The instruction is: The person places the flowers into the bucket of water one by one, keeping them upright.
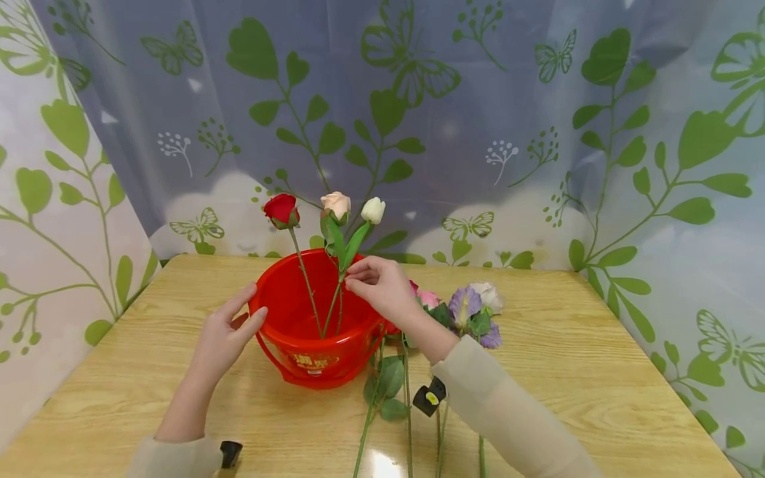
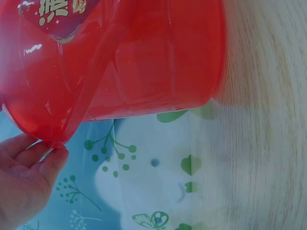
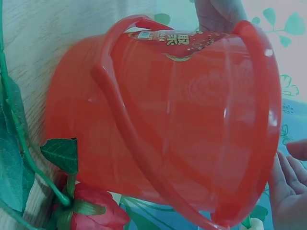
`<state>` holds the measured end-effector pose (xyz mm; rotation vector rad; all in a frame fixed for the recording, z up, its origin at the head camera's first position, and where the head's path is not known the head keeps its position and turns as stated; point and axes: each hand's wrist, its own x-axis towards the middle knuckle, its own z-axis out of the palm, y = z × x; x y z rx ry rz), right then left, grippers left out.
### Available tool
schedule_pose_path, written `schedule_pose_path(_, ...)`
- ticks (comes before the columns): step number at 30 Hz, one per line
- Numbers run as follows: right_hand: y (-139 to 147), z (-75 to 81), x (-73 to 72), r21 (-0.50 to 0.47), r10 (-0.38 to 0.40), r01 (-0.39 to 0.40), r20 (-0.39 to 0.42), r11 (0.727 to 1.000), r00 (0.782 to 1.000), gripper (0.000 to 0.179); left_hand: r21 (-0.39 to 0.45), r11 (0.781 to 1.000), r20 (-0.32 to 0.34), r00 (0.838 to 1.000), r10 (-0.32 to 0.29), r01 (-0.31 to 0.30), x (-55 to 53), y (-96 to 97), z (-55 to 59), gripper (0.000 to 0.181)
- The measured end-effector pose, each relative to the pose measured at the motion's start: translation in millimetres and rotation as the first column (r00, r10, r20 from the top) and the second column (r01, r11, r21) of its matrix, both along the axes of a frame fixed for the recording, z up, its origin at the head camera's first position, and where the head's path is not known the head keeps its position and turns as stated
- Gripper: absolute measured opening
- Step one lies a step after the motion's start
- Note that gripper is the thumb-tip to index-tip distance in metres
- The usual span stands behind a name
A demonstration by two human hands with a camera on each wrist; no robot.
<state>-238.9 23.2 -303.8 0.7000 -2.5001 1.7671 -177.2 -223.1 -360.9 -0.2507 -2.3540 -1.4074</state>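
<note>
A red plastic bucket (image 1: 319, 362) stands upright on the table. My left hand (image 1: 224, 338) grips its left rim between thumb and fingers, close to the handle joint in the left wrist view. Inside lean a red rose (image 1: 281, 211), a peach rose (image 1: 336, 205) and a white tulip (image 1: 373, 210), their stem ends down in the bucket. Over the right rim, my right hand (image 1: 385, 289) has its fingertips beside the tulip stem, which shows uncovered. In the right wrist view, thumb and fingers stand apart with no stem seen between them.
Right of the bucket lie several more artificial flowers, among them a purple iris (image 1: 465, 305), a white rose (image 1: 489, 297) and a pink one (image 1: 427, 299). Their stems run toward the table's near edge, partly under my right forearm. A patterned curtain (image 1: 478, 133) hangs behind the wooden table (image 1: 574, 372).
</note>
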Motion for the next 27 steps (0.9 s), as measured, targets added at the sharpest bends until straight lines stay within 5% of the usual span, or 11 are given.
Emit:
schedule_pose_path(12, 32, -1.8, 10.8, -0.037, 0.012, -0.01, 0.051, 0.999, 0.999, 0.016, 0.001, 1.0, -0.015, 1.0, -0.005, 0.005, -0.6, 0.2, -0.8, 0.048)
schedule_pose_path(27, 83, -20.2, 20.6, -0.03, -0.072, 0.076, 0.104, 0.997, 0.992, 0.019, -0.006, 1.0, -0.028, 1.0, 0.007, -0.007, -0.8, 1.2, -1.5, 0.047)
